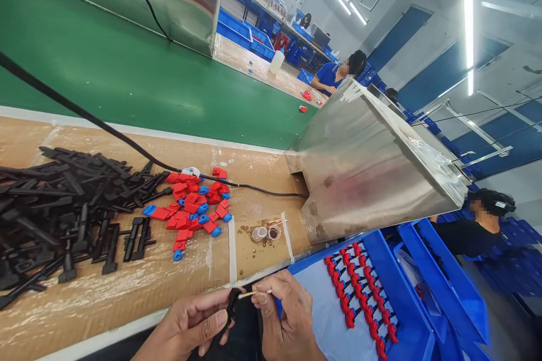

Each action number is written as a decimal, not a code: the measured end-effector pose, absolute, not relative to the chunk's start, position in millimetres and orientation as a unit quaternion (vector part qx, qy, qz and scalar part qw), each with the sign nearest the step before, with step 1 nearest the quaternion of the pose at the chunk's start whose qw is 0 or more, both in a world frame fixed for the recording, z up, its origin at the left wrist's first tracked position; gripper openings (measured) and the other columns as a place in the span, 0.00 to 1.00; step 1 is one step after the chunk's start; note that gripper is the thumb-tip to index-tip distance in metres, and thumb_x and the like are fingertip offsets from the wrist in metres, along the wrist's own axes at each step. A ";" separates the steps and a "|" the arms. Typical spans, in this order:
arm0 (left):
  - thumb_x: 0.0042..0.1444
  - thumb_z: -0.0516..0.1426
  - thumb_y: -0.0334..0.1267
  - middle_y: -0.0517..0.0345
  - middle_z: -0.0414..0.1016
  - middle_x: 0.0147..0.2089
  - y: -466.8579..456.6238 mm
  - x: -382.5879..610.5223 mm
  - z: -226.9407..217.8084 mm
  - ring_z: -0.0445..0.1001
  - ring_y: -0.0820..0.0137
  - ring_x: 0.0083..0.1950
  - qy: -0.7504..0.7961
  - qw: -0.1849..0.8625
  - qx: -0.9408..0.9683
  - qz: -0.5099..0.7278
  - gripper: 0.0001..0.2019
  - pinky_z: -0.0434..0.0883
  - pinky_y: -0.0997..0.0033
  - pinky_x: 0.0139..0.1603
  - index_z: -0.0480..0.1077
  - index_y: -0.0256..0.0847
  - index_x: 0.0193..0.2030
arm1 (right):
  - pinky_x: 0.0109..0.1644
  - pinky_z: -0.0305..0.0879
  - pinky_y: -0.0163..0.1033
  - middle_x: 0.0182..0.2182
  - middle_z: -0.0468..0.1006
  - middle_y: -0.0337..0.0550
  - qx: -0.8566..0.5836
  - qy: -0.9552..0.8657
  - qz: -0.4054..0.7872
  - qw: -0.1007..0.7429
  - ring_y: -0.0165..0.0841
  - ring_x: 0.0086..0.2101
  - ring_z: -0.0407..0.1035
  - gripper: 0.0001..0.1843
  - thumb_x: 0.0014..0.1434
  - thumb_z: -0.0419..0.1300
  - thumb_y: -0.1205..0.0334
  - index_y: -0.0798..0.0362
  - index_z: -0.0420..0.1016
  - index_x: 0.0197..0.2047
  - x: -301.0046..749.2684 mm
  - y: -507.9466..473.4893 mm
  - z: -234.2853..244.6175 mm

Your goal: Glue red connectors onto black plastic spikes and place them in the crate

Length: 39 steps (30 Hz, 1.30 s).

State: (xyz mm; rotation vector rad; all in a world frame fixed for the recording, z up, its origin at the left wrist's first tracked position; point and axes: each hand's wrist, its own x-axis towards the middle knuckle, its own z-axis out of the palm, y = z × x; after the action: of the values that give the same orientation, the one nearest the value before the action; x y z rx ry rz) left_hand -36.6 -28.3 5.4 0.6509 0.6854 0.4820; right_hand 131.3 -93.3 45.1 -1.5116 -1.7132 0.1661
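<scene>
My left hand (192, 321) pinches a black plastic part (232, 300) at the bottom of the view, just off the table's front edge. My right hand (284, 310) holds a thin wooden stick (254, 294) whose tip touches the top of that black part. On the table ahead lie a big pile of black plastic parts (63, 208) at the left and a heap of red and blue caps (192, 208) beside it. Two small round cups (266, 233) with brown residue stand near the steel housing.
A slanted stainless-steel housing (364, 163) stands at the right above a blue tray (406, 327) holding rows of assembled red-and-black parts (359, 293). A black cable (105, 127) crosses the table. The green conveyor belt (127, 67) runs behind. Other people sit at the far side and at the right.
</scene>
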 end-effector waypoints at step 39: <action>0.42 0.72 0.66 0.57 0.71 0.22 -40.5 -38.7 -23.4 0.57 0.74 0.22 0.309 0.861 0.323 0.242 0.30 0.50 0.73 0.22 0.87 0.41 0.39 | 0.27 0.57 0.40 0.28 0.75 0.44 -0.487 -0.827 0.046 0.275 0.35 0.27 0.65 0.12 0.70 0.47 0.74 0.52 0.68 0.43 130.8 -83.7 53.0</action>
State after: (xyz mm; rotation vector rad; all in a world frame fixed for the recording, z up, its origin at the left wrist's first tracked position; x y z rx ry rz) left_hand -38.7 -40.5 -23.4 0.6777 0.6487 0.5070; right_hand 130.8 -83.7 53.0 -1.3094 -2.2238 0.1246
